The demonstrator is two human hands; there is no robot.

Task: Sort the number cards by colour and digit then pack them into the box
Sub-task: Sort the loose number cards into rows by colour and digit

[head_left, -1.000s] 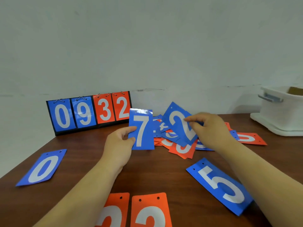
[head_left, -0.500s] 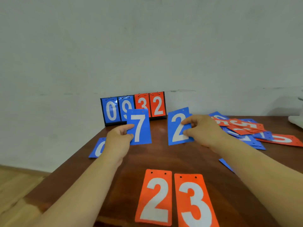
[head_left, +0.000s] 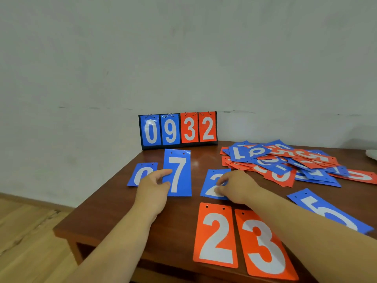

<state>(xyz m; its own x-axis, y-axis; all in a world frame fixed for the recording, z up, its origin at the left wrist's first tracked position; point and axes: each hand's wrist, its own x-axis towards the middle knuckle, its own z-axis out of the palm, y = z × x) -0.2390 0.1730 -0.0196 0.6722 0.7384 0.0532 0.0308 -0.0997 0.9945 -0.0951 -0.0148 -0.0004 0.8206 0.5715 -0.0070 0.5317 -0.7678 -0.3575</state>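
Blue 2 [head_left: 214,183]: lowered since half a second ago, now flat on the table [head_left: 114,207], above the red 2 [head_left: 216,235]. Right hand [head_left: 238,186] on it, pinching or pressing I cannot tell. Blue 7 [head_left: 178,172]: pinched by the left hand [head_left: 153,190], beside the blue 0 [head_left: 140,173]. Best squared in line, with gaps left for missing digits.

View: one head-worn wide-angle camera.
Facing: forward and down across the wooden table [head_left: 102,217] toward the wall [head_left: 183,58].
Range: near; left hand [head_left: 152,186] and right hand [head_left: 238,184] fall mid-frame.
Field: flip scoreboard [head_left: 177,129] at 12 o'clock, loose card pile [head_left: 281,162] at 2 o'clock.
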